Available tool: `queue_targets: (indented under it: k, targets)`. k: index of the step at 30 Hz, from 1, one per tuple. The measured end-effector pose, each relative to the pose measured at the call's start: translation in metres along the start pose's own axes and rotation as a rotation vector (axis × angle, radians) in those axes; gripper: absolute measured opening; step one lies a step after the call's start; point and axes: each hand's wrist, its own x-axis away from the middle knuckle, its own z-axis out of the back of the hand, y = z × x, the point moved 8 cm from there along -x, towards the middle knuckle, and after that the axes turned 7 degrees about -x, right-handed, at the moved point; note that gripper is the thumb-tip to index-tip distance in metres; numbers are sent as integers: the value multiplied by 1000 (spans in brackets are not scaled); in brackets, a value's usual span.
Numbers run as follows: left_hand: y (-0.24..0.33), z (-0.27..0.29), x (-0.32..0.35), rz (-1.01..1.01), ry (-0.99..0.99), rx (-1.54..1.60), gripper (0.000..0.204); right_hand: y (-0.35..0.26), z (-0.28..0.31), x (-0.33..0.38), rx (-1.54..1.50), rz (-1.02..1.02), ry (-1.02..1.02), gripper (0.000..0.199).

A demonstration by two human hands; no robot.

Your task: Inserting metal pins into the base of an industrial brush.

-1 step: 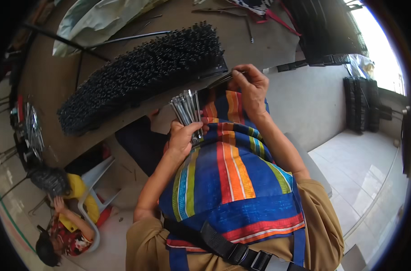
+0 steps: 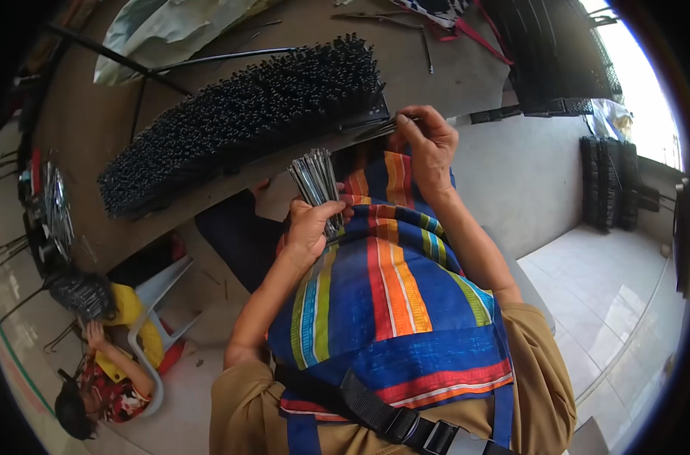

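Observation:
My left hand (image 2: 313, 227) is closed round a fan-shaped bundle of thin silver metal rods (image 2: 314, 178), held upright above my lap. With thumb and fingers pinched, my right hand (image 2: 430, 148) grips a few thin dark rods (image 2: 377, 130) by their right ends. They point left, at the table's front edge. Just beyond them, on the table, lies a long black block (image 2: 246, 121) densely packed with upright thin pieces whose tips shine. How the far ends of the pinched rods meet the block's dark end cannot be made out.
The brown table (image 2: 466, 72) also bears a pale crumpled sheet (image 2: 159, 38), a black metal frame (image 2: 144, 72) and pliers (image 2: 375, 17). Black mesh panels (image 2: 561, 49) stand at the right. At lower left another person (image 2: 106, 379) sits near a grey chair (image 2: 151, 326).
The view has shifted slightly. The rod tips in my left hand look more closely gathered. My right hand keeps its pinch on the thin rods, nearly in the same place.

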Motion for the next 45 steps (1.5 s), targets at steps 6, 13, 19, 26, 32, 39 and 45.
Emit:
queue_targets:
  k: [6, 13, 19, 26, 32, 39, 45]
  targets:
    - [12, 4, 10, -20, 35, 29, 27, -14, -51, -15, 95, 229, -171, 7]
    - [25, 5, 5, -67, 80, 24, 24, -11, -63, -19, 202, 306, -234, 8]
    - [23, 7, 0, -11, 88, 74, 25, -15, -67, -24, 272, 362, -264, 9]
    - [24, 1, 3, -7, 17, 89, 24, -20, -95, -22, 545, 422, -333, 11]
    - [22, 2, 2, -25, -25, 104, 24, -25, -107, -17, 696, 536, -303, 13]
    - [25, 4, -5, 3, -49, 164, 26, -33, -134, -11, 927, 715, -500, 15]
    - [41, -3, -2, -76, -112, 164, 25, -41, -123, -22, 788, 698, -461, 17]
